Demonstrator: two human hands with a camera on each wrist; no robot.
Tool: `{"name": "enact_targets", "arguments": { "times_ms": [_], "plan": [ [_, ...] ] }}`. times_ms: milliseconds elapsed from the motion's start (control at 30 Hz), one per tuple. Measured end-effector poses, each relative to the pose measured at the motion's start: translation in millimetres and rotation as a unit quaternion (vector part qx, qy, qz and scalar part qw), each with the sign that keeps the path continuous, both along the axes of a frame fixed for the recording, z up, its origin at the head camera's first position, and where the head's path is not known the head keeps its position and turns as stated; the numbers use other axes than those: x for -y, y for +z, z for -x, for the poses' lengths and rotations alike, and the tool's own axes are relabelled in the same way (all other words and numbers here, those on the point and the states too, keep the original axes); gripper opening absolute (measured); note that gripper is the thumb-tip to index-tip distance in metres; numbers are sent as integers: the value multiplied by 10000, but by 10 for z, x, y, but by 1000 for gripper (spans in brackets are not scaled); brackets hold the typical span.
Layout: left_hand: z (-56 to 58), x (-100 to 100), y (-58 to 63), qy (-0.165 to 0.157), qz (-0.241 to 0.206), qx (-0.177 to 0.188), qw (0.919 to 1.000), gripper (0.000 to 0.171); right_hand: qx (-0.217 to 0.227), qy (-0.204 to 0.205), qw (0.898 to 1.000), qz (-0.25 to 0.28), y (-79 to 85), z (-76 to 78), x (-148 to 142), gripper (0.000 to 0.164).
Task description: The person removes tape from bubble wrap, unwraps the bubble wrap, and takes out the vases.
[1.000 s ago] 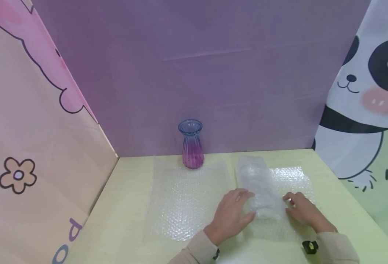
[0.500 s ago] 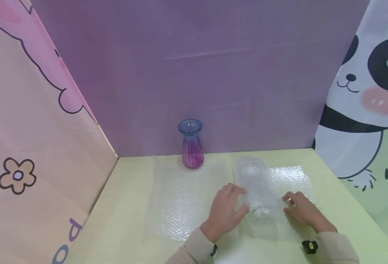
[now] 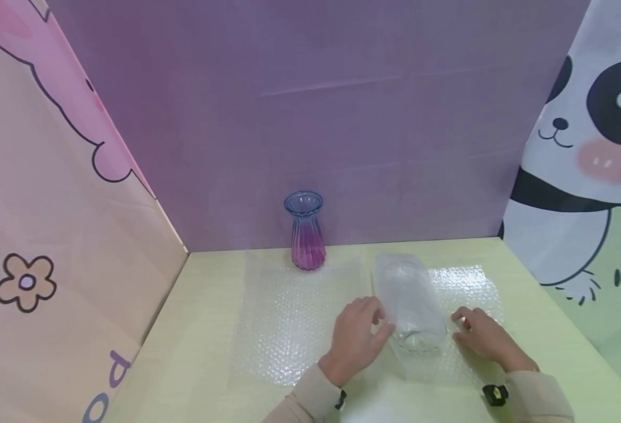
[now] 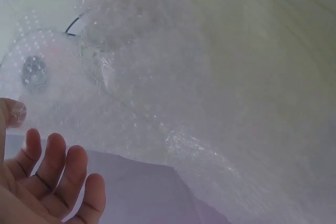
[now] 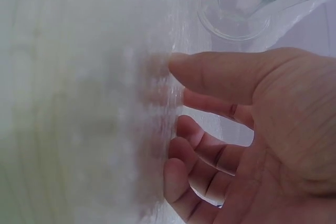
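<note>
A clear glass vessel [image 3: 418,341] lies under a fold of bubble wrap [image 3: 408,288] on the right side of the table, one round end showing. Its faceted clear glass [image 5: 236,3] also shows in the right wrist view. My left hand [image 3: 356,335] is at the fold's left edge, thumb and forefinger pinching it; its other fingers [image 4: 73,174] curl loosely beneath. To the right of the vessel, my right hand [image 3: 484,339] holds the bubble wrap's edge between thumb and curled fingers. In the right wrist view those fingertips [image 5: 181,179] partly blur into the film.
A ribbed blue-to-pink glass vase [image 3: 308,235] stands upright at the back of the table [image 3: 194,329]. Another bubble wrap sheet [image 3: 294,329] lies flat in front of it. A purple wall [image 3: 310,117] closes off the back, with printed panels on both sides.
My left hand has shifted left, and the fold's left edge has moved slightly the same way. The vessel's near round end shows more clearly. My right hand has stayed almost still.
</note>
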State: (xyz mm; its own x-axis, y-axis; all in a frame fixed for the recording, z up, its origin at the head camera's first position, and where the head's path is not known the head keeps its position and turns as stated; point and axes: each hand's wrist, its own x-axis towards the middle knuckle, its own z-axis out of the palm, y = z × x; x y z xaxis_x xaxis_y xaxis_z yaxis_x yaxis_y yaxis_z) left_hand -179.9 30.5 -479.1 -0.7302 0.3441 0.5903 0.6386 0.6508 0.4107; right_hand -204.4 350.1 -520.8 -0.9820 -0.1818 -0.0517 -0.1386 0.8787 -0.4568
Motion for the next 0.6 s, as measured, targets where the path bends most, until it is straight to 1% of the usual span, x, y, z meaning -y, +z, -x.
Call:
{"name": "enact_targets", "arguments": {
  "times_ms": [100, 200, 333, 600],
  "plan": [
    [2, 9, 5, 96, -182, -87, 9998, 16, 6, -13, 10000, 10, 1, 3, 4, 37],
    [8, 20, 12, 148, -344, -87, 9993, 21, -15, -6, 10000, 30, 2, 4, 8, 37],
    [19, 43, 16, 244, -395, -163, 9988, 28, -48, 14, 10000, 57, 9, 5, 15, 37],
    [46, 75, 34, 168, -610, -319, 9975, 35, -44, 24, 10000, 80, 14, 12, 15, 38]
  ]
}}
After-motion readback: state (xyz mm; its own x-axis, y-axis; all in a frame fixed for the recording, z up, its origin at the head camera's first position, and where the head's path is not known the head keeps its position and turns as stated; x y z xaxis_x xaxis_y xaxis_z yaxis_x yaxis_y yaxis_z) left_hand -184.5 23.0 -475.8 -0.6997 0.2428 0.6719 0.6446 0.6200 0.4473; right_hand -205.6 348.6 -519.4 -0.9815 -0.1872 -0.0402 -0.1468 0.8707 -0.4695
